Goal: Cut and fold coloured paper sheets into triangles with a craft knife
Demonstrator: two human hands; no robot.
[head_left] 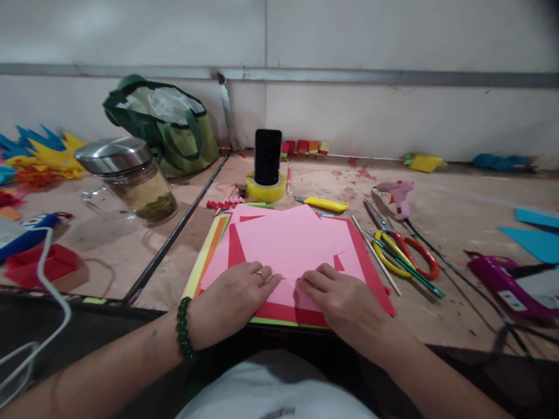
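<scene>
A pink sheet of paper (288, 238) lies on top of a stack of coloured sheets, its near edge between my two hands. My left hand (233, 299), with a ring and a green bead bracelet (184, 329), has its fingers bent and pressed together on that edge. Facing it, my right hand (345, 299) closes its curled fingers on the same edge a short way to the right. The thumbs are mostly hidden. Under the pink sheet are more pink paper, a red sheet (367, 273) and yellow and orange sheets at the left.
Right of the stack lie a thin stick (375, 256), scissors (408, 250), a pink glue gun (399, 195) and a purple power strip (510, 285). Behind it are a yellow cutter (325, 203) and a phone (268, 157) on a tape roll (266, 189). A glass jar (135, 180) stands left.
</scene>
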